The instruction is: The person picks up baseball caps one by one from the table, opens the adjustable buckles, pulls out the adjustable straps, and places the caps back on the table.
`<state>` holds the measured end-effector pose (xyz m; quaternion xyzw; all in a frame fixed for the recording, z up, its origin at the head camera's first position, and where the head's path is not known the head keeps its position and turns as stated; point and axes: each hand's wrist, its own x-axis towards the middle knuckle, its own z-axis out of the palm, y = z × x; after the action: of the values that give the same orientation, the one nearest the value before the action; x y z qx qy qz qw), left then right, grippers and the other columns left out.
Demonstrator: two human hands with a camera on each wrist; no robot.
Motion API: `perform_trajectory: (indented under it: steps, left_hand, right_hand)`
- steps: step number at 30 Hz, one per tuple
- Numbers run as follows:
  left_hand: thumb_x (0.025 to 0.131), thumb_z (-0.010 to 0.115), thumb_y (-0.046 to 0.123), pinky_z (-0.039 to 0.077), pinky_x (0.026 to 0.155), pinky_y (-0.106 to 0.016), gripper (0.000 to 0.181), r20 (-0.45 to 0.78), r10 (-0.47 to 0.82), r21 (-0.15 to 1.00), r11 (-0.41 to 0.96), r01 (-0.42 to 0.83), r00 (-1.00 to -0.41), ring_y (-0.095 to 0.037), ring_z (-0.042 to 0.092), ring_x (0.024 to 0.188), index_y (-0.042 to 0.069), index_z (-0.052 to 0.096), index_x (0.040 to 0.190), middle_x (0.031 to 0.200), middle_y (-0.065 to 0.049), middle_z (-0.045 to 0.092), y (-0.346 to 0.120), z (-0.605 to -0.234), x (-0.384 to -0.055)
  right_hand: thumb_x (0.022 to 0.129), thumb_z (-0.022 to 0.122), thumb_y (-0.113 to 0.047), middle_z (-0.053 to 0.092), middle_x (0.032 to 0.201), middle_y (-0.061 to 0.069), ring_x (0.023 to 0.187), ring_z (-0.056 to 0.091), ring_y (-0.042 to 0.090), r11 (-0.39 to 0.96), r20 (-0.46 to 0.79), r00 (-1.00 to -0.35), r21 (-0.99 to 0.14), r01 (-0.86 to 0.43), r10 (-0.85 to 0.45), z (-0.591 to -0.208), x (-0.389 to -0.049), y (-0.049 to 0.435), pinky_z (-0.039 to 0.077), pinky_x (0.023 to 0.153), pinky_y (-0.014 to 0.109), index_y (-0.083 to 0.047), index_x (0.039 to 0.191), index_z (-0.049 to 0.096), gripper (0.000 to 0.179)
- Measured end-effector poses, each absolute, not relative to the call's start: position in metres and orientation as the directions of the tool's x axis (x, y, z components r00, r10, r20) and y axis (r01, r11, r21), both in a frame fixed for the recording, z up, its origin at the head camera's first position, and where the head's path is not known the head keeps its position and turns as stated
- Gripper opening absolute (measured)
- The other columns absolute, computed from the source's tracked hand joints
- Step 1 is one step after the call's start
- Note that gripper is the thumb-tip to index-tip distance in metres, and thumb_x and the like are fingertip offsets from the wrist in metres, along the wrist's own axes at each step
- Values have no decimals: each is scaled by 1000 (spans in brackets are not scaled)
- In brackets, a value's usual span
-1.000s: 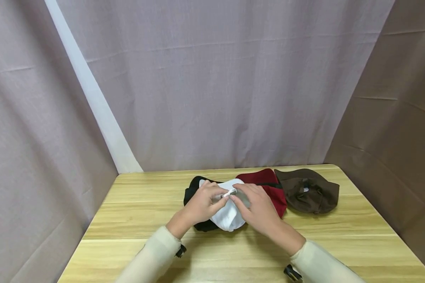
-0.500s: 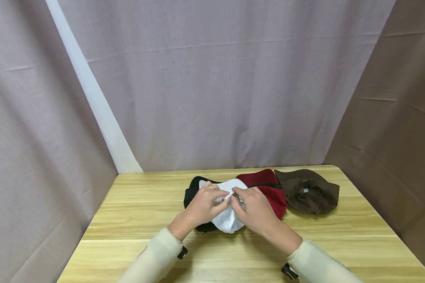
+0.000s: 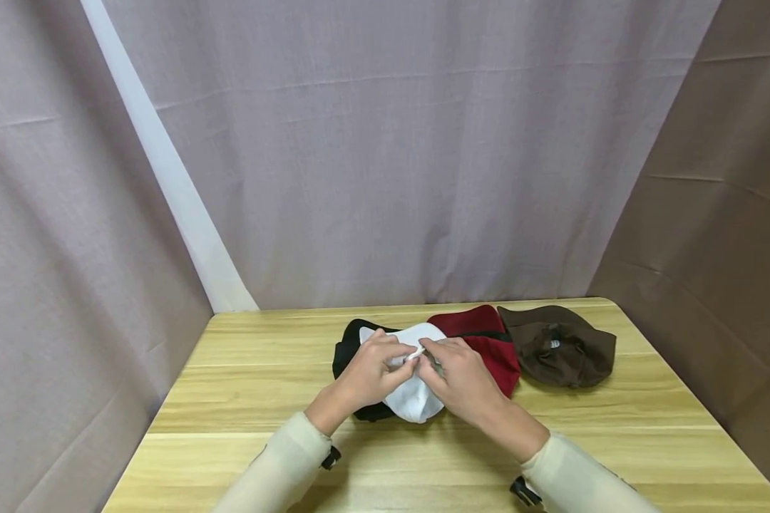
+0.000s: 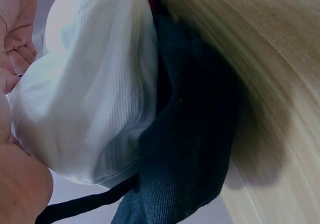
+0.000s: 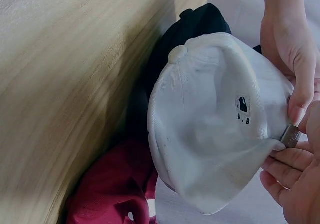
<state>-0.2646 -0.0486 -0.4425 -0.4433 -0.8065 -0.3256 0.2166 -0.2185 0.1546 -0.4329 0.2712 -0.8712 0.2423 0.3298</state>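
Note:
A white baseball cap (image 3: 417, 400) is held at its back strap by both hands, its crown toward the person in the head view. My left hand (image 3: 373, 367) pinches the strap between thumb and fingers. From the other side, my right hand (image 3: 465, 379) pinches the strap end beside a small metal buckle (image 5: 290, 136), seen in the right wrist view. That view also shows a dark printed logo on the white cloth. Behind and left of it lies a black cap (image 4: 192, 119), partly covered by the white one. The fingertips partly hide the strap.
To the right, a dark red cap (image 3: 499, 362) with a black band lies on the wooden table (image 3: 244, 399). Beside it is a brown cap (image 3: 561, 356), its inside facing up. Grey curtains (image 3: 372, 178) stand behind the table.
Since a second ago, the right hand has shifted slightly left and its fingers have drawn in closer to the left hand at the strap. The other caps have not moved.

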Motion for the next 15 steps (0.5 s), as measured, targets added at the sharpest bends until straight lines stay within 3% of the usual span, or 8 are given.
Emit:
perform_trajectory:
  steps: [5,15]
  left_hand:
    - [98,75,13,47,80,-26,17,651,553,355,384,852,-520,-9,55,74,8,83,112,84,-1,76,-51,-444,-263]
    - [99,74,11,47,84,-27,20,625,579,411,325,852,-523,-7,56,74,7,82,116,83,-1,76,-59,-441,-264]
  right_hand:
    - [94,69,-9,83,100,8,98,78,25,712,712,-614,-231,-663,-340,-433,-220,155,62,90,43,2,117,78,27]
    - [89,66,5,83,100,9,94,78,24,657,769,-541,-215,-722,-342,-436,-222,161,64,79,39,1,113,80,28]
